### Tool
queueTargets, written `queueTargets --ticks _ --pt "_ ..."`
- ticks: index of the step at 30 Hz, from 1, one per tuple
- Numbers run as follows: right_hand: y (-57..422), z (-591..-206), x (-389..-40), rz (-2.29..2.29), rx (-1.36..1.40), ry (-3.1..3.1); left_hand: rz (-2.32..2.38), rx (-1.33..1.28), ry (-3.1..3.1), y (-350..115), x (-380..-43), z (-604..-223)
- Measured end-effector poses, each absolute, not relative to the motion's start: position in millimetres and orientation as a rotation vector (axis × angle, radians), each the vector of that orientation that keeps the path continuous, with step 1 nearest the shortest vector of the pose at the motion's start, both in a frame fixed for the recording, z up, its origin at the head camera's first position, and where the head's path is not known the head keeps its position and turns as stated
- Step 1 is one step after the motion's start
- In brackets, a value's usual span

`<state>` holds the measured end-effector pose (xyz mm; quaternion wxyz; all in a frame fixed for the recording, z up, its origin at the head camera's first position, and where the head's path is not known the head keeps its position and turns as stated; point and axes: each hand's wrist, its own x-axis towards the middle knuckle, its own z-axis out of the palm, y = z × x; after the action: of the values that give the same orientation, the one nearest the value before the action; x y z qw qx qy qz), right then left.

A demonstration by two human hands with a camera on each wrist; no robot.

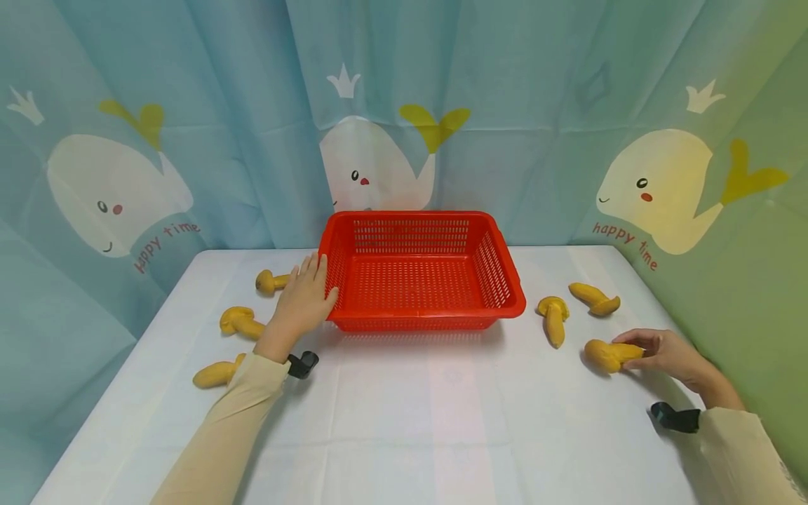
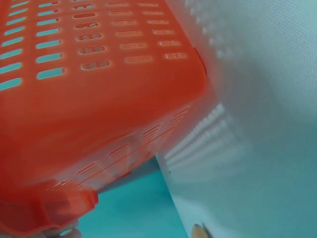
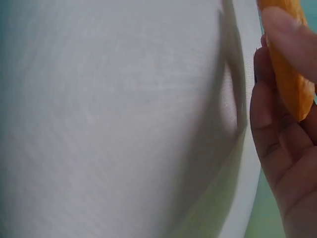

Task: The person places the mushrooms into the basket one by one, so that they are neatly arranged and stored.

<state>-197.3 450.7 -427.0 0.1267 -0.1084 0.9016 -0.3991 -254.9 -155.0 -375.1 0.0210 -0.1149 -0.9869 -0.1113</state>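
Note:
My left hand [image 1: 304, 294] lies with straight fingers over the left rim of a red plastic basket [image 1: 416, 313]. In the left wrist view the slotted side of the basket [image 2: 104, 104] fills much of the picture, and fingertips [image 2: 72, 233] show below its lip. On the right side of the table my right hand [image 1: 669, 356] pinches a yellow mushroom [image 1: 607, 355] by its stem, the cap pointing left. The right wrist view shows the thumb [image 3: 292, 42] pressed on the stem [image 3: 292, 84], with the other fingers curled behind it.
Two more mushrooms, one with its stem toward me [image 1: 555, 324] and one lying slanted [image 1: 593, 299], lie right of the basket. Several others, including a mushroom [image 1: 240, 322] near the left forearm, lie on the left. A patterned curtain [image 1: 530, 84] hangs behind the white table [image 1: 404, 421].

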Motion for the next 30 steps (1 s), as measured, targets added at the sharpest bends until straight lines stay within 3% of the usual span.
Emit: queueTargets --ticks 30 --pt "450.8 -406.7 -199.7 -1.273 -0.326 2.770 -0.386 -0.353 -3.069 -155.3 -255.1 -376.2"
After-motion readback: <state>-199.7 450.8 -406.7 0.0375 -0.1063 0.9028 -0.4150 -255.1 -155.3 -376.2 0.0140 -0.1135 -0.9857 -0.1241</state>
